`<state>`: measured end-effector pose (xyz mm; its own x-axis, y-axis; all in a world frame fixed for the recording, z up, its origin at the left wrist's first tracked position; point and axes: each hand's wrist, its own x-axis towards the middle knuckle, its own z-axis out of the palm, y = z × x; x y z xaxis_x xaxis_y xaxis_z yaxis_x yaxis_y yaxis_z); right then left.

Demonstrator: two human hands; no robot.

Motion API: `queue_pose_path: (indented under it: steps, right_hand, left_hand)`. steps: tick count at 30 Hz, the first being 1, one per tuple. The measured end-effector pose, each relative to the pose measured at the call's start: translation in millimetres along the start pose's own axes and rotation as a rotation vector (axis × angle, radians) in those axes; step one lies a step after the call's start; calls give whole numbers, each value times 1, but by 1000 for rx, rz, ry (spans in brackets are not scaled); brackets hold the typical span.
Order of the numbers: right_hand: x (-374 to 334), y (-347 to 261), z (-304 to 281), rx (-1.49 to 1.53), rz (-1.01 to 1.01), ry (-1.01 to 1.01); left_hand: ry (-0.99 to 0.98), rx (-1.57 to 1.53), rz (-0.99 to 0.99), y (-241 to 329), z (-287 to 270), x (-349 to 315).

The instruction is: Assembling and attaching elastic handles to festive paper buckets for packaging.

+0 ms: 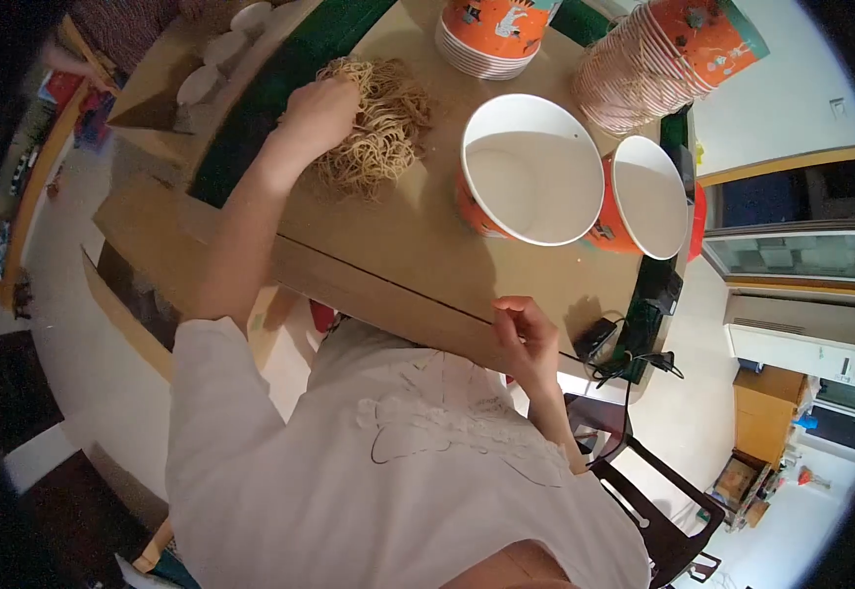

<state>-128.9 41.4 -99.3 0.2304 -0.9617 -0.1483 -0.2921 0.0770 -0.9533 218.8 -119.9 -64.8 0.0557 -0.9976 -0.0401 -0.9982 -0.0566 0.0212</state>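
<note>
A heaped pile of thin tan rubber bands (376, 133) lies on the table's far left part. My left hand (321, 113) is at the pile's left side, its fingers curled down into the bands; the fingertips are hidden. My right hand (528, 339) hovers by the table's near edge, fingers curled toward the thumb. Whether anything small is in it I cannot make out. Beyond it stand a large paper bucket (533, 172), white inside and orange outside, and a second such bucket (649, 198) to its right.
A tall nested stack of orange paper buckets (648, 74) leans at the far right, thin bands about it. Another bucket stack (494, 37) stands at the back. A black adapter (596, 339) with cables lies at the right corner. Open cardboard boxes (138, 280) flank the table's left.
</note>
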Motion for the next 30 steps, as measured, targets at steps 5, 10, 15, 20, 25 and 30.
queue_pose_path:
  steps: [5,10,15,20,25,30]
  right_hand:
    - [2,-2,-1,-18,-58,-9]
    - [2,-10,2,32,-87,-76]
    - [8,-20,6,222,-141,38]
    - [25,-93,14,178,-652,-235]
    - [20,-88,24,394,-284,-312]
    - [17,-76,19,263,-308,-69]
  left_hand:
    - [633,-765,191,-30,-55,11]
    - [970,-1306,-79,10,-179,-68]
    - [925,-938,215,51,-123,-97]
    - [418,-835,771,114,-70,-164]
    - [544,-870,440,121,-52,-173]
    - [440,-785,369,111,-45,-169]
